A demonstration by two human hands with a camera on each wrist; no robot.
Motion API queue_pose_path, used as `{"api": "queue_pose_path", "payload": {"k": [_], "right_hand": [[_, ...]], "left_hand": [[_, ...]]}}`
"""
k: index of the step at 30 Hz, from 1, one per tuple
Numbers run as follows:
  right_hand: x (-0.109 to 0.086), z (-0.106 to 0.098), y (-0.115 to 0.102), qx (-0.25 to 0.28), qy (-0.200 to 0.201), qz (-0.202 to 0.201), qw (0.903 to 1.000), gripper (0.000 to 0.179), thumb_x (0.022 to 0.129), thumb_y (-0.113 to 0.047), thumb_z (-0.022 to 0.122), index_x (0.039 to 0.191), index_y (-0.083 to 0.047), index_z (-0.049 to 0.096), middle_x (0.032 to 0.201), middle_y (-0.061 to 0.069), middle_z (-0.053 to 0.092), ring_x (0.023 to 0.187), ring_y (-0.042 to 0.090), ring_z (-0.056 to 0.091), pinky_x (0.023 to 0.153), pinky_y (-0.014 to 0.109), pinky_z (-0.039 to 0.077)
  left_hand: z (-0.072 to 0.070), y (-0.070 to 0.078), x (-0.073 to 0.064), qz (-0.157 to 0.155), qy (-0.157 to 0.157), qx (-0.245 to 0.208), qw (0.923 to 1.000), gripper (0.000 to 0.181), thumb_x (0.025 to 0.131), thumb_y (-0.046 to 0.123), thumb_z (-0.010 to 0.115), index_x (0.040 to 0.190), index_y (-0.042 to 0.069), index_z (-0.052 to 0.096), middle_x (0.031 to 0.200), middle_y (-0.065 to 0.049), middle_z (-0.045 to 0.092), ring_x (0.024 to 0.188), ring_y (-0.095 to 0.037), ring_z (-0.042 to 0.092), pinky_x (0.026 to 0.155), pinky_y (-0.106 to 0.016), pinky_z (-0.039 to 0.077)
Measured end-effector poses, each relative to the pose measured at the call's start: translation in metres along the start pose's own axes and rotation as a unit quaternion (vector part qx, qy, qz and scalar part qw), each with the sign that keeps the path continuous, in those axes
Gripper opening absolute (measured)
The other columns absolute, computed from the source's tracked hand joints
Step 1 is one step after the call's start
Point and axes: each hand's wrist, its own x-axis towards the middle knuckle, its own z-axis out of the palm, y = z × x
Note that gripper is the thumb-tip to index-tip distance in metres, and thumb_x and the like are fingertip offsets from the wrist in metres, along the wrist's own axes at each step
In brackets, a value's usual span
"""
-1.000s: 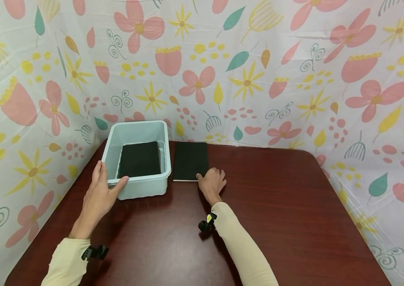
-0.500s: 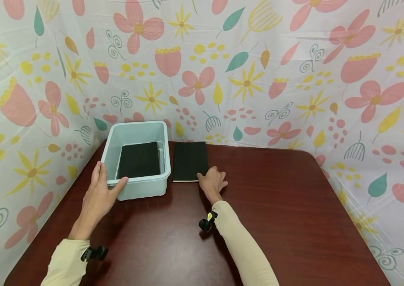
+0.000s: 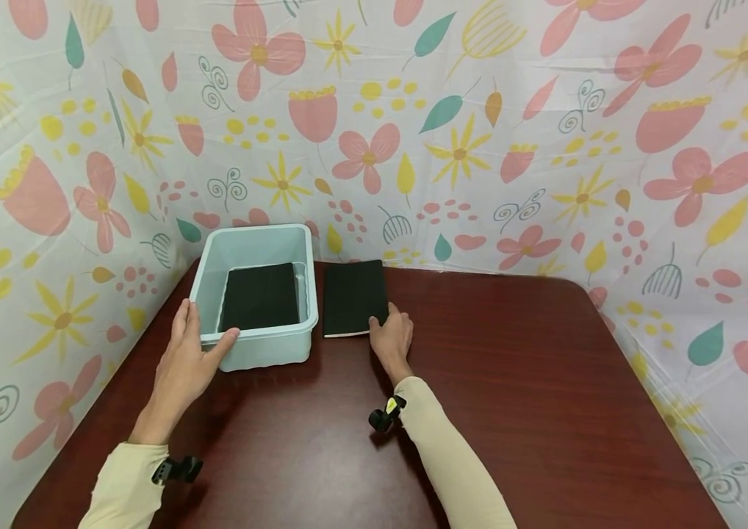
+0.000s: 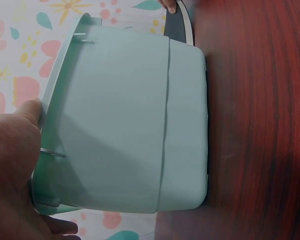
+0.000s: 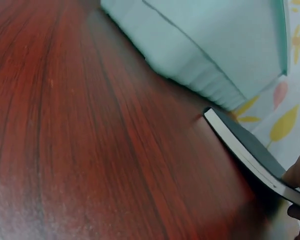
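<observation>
A light blue plastic bin (image 3: 268,349) stands at the left of the table with a black notebook (image 3: 260,294) lying flat inside. My left hand (image 3: 184,364) rests on its near left corner, thumb along the front rim and fingers fairly straight against the left side. Right of the bin is a second black notebook (image 3: 354,297) with pale page edges. My right hand (image 3: 392,339) pinches its near right corner, thumb on top and fingers beneath. In the right wrist view this notebook's lifted edge (image 5: 250,162) bends upward toward the hand.
Everything rests on a dark reddish wooden table (image 3: 526,397). Behind and to the left hangs a floral cloth (image 3: 453,95), close to the table's far edge. Small black cameras are strapped at both wrists.
My right fingers have gone from spread beside the second notebook to gripping its corner, and that right side is now slightly raised. The left hand and bin have stayed in place.
</observation>
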Motion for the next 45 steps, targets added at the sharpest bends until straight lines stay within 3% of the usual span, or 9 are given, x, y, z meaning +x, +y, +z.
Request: {"api": "queue_pose_path", "payload": {"k": [5,11,14,17,19,25,33,38,45], "right_hand": [[0.000,-0.002,0.000,0.038,-0.001,0.015,0.9992,0.054,0.090,-0.019,0.067,0.139,-0.003,0.049,0.125,0.023,0.053,0.117,0.039,0.050,0.100,0.051,0.038],[0.003,-0.005,-0.002,0.089,0.012,0.046,0.9949,0.051,0.090,-0.018,0.067,0.138,-0.008,0.052,0.135,0.013,0.054,0.126,0.033,0.047,0.104,0.051,0.033],[0.005,-0.007,-0.003,0.133,0.013,0.077,0.9881,0.051,0.089,-0.015,0.067,0.138,-0.014,0.053,0.135,0.011,0.055,0.108,0.027,0.063,0.094,0.045,0.046],[0.005,-0.009,-0.003,0.191,0.007,0.101,0.9765,0.052,0.089,-0.011,0.066,0.139,-0.016,0.053,0.135,0.014,0.055,0.076,0.026,0.071,0.069,0.039,0.057],[0.005,-0.009,-0.002,0.227,-0.001,0.107,0.9680,0.053,0.089,-0.008,0.066,0.139,-0.014,0.052,0.135,0.016,0.054,0.066,0.027,0.070,0.061,0.038,0.057],[0.008,-0.013,0.002,0.298,-0.023,0.118,0.9469,0.054,0.088,-0.006,0.067,0.139,-0.013,0.052,0.132,0.014,0.055,0.078,0.027,0.071,0.064,0.034,0.057],[0.010,-0.024,0.000,0.406,-0.035,0.147,0.9013,0.055,0.088,0.000,0.065,0.140,-0.008,0.049,0.134,0.019,0.051,0.093,0.032,0.068,0.069,0.034,0.057],[0.007,-0.037,-0.003,0.443,-0.034,0.144,0.8845,0.055,0.088,0.002,0.065,0.139,-0.008,0.050,0.131,0.018,0.053,0.097,0.030,0.067,0.070,0.036,0.057],[0.004,-0.070,-0.019,0.478,-0.048,0.148,0.8645,0.055,0.087,0.003,0.066,0.138,-0.010,0.051,0.129,0.017,0.052,0.087,0.021,0.069,0.069,0.033,0.057]], "left_hand": [[0.001,0.000,0.000,-0.001,-0.002,-0.003,1.0000,0.100,0.090,0.064,0.048,0.153,0.006,-0.003,0.160,-0.009,-0.006,0.130,-0.049,0.033,0.093,-0.069,0.031],[0.001,0.000,0.001,-0.002,-0.004,-0.004,1.0000,0.100,0.090,0.064,0.048,0.153,0.006,-0.004,0.160,-0.009,-0.007,0.129,-0.049,0.033,0.094,-0.070,0.030],[0.001,0.000,0.002,-0.004,-0.005,-0.006,1.0000,0.100,0.089,0.065,0.047,0.153,0.007,-0.004,0.160,-0.009,-0.008,0.130,-0.049,0.033,0.093,-0.070,0.030],[0.001,0.001,0.002,-0.005,-0.007,-0.006,0.9999,0.101,0.089,0.065,0.047,0.153,0.007,-0.004,0.160,-0.008,-0.008,0.130,-0.049,0.033,0.093,-0.071,0.030],[0.001,0.001,0.001,-0.005,-0.008,-0.006,0.9999,0.101,0.089,0.065,0.048,0.153,0.007,-0.004,0.160,-0.009,-0.008,0.130,-0.049,0.033,0.093,-0.070,0.030],[0.000,0.002,0.001,-0.002,-0.006,-0.004,1.0000,0.100,0.089,0.064,0.048,0.153,0.007,-0.003,0.160,-0.009,-0.007,0.131,-0.048,0.033,0.094,-0.069,0.031],[-0.002,0.002,0.001,-0.001,-0.003,-0.004,1.0000,0.099,0.090,0.063,0.048,0.153,0.006,-0.003,0.160,-0.010,-0.007,0.130,-0.049,0.032,0.094,-0.069,0.030],[-0.001,0.001,0.001,-0.002,-0.004,-0.003,1.0000,0.099,0.090,0.064,0.048,0.153,0.007,-0.003,0.160,-0.009,-0.007,0.131,-0.048,0.032,0.094,-0.069,0.031],[0.000,-0.001,0.002,-0.003,-0.005,0.000,1.0000,0.099,0.090,0.064,0.048,0.153,0.006,-0.003,0.160,-0.009,-0.007,0.131,-0.048,0.031,0.094,-0.070,0.030]]}}
